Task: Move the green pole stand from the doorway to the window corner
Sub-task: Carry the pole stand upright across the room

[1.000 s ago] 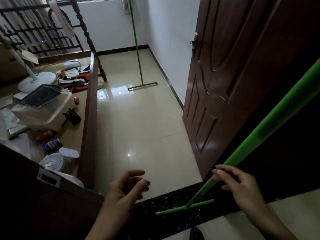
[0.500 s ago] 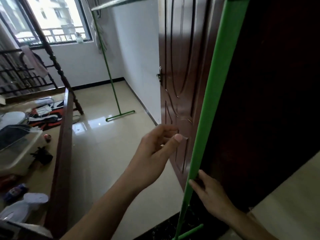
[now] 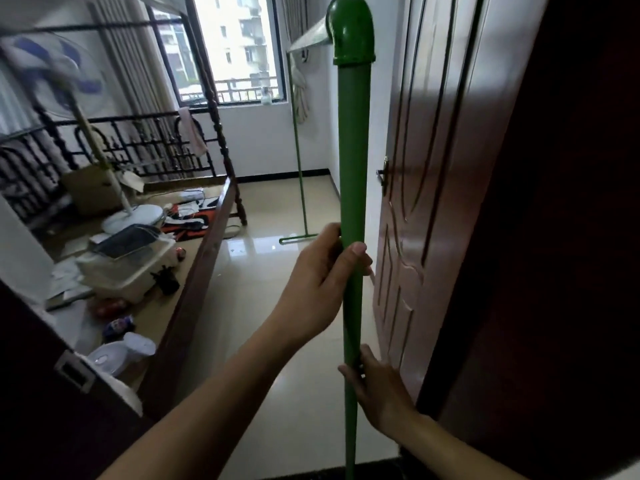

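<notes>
The green pole stand [image 3: 354, 150] rises upright in front of me at the doorway, with a curved elbow joint at its top joined to a horizontal bar running toward the far upright [image 3: 300, 174]. That far upright stands near the window [image 3: 239, 50] with its foot on the tiled floor. My left hand [image 3: 322, 282] is wrapped around the near pole at mid height. Lower down, my right hand [image 3: 377, 386] grips the same pole. The pole's foot is out of view below.
A dark brown door [image 3: 433, 202] stands open right beside the pole. On the left, a wooden bed frame rail [image 3: 194, 289] borders a platform with a white fan [image 3: 131, 216], a plastic box [image 3: 124, 268] and clutter. Glossy tiled floor [image 3: 273, 271] runs toward the window.
My view has risen from the floor to the pole's top. My left hand went from open in the air to gripping the pole; the right hand stayed on the pole lower down.
</notes>
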Demonstrator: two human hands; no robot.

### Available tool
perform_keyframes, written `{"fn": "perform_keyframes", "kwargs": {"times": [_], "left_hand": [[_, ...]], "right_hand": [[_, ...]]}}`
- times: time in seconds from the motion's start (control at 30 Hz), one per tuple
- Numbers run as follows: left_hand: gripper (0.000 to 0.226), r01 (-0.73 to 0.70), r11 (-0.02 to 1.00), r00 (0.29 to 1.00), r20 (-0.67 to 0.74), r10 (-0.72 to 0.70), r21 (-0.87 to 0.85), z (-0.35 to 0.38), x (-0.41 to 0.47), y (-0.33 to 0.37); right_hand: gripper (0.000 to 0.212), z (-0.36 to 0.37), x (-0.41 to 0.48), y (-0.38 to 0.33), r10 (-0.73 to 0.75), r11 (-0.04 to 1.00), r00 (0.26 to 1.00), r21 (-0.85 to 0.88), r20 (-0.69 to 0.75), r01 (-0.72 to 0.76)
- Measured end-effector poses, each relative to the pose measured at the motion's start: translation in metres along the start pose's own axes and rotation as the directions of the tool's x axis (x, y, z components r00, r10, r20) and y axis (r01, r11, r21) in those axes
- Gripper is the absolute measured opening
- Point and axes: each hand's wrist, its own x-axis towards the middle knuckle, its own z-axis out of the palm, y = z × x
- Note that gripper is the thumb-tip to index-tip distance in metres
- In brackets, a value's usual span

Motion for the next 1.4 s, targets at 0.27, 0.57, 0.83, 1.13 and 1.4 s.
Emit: {"fn": "perform_keyframes", "kwargs": {"times": [0.27, 0.57, 0.83, 1.13, 1.4], "left_hand": [[0.02, 0.045, 0.998, 0.994, -0.106, -0.041, 0.042, -0.033, 0.033, -0.024], [0.023, 0.041, 0.996, 0.986, -0.167, -0.028, 0.074, -0.118, 0.086, -0.076], [0.012, 0.058, 0.995, 0.974, -0.223, -0.038, 0.084, -0.181, 0.147, -0.125], [0.011, 0.062, 0.995, 0.968, -0.246, -0.041, 0.078, -0.237, 0.224, -0.182], [0.013, 0.088, 0.992, 0.961, -0.268, -0.06, 0.093, -0.284, 0.324, -0.245]], "right_hand": [[0.012, 0.02, 0.059, -0.012, -0.086, 0.994, 0.996, 0.071, -0.005, 0.086], [0.031, 0.071, 0.157, -0.051, -0.096, 0.992, 0.995, 0.079, -0.014, 0.096], [0.029, 0.102, 0.25, -0.084, -0.104, 0.994, 0.994, 0.027, -0.02, 0.105], [0.029, 0.125, 0.36, -0.095, -0.146, 0.989, 0.989, 0.024, -0.001, 0.146], [0.031, 0.133, 0.491, -0.097, -0.165, 0.986, 0.986, 0.045, 0.033, 0.163]]}}
